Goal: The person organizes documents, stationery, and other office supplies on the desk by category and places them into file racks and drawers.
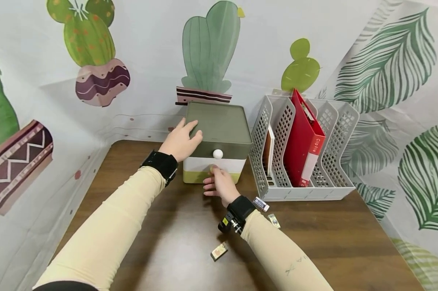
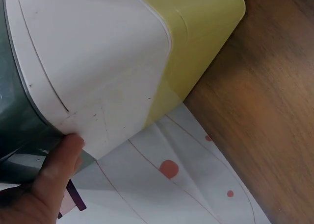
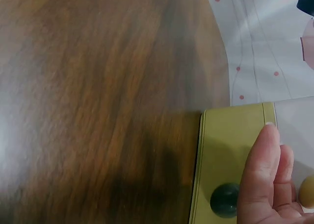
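A brown wooden tabletop [image 1: 350, 238] is seen, hemmed at its far and side edges by a backdrop [image 1: 150, 48] printed with cacti and leaves. At the far edge, toward the right, a grey file rack [image 1: 335, 161] is set, with a red folder [image 1: 306, 141] stood upright in one of its middle slots and a thinner book [image 1: 268, 150] in the slot to the left. Just beside the rack, at the middle of the far edge, a three-tier drawer box [image 1: 222, 133] is placed: a grey-green top tier, a white middle tier, a yellow-green bottom tier. A white knob [image 1: 217, 153] is carried on the top tier's front.

The left hand [image 1: 180, 141] is laid on the box's top left corner, fingers spread flat over the lid and thumb down the side. The right hand [image 1: 220, 184] is held at the box's lower front, fingertips at the bottom drawer; in the right wrist view its fingers [image 3: 267, 170] are seen straight beside a dark knob [image 3: 225, 199], not closed round it.

Near the right forearm, an eraser [image 1: 260, 204] and two small clips [image 1: 219, 251] are scattered on the tabletop.
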